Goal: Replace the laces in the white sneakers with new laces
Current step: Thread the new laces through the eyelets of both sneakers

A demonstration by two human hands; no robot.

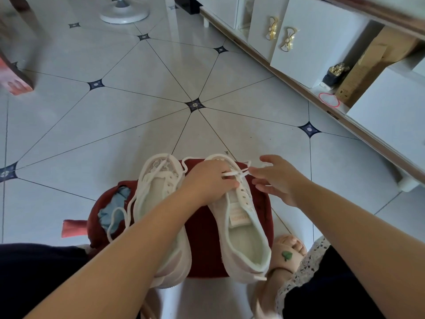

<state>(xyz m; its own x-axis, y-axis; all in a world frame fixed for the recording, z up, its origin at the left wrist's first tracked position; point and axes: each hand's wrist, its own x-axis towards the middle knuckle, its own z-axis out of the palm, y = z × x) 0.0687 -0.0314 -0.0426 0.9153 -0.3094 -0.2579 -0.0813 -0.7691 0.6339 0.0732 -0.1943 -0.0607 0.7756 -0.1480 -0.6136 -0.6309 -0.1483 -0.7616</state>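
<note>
Two white sneakers lie side by side on a dark red cushion (202, 238), toes pointing away from me. The left sneaker (161, 203) has a loose white lace (119, 217) trailing off its left side onto the cushion. My left hand (207, 183) lies over the eyelet area of the right sneaker (243, 229) and pinches a white lace (236, 173) near the toe. My right hand (276, 180) hovers just right of that sneaker, fingers spread and relaxed, its fingertips at the lace's end.
A pale blue cloth (115, 208) and a pink strip (73, 227) lie at the cushion's left. My sandalled foot (285, 252) is at the right. A white cabinet (322, 42) runs along the right, a fan base (124, 12) stands far back on the tiled floor.
</note>
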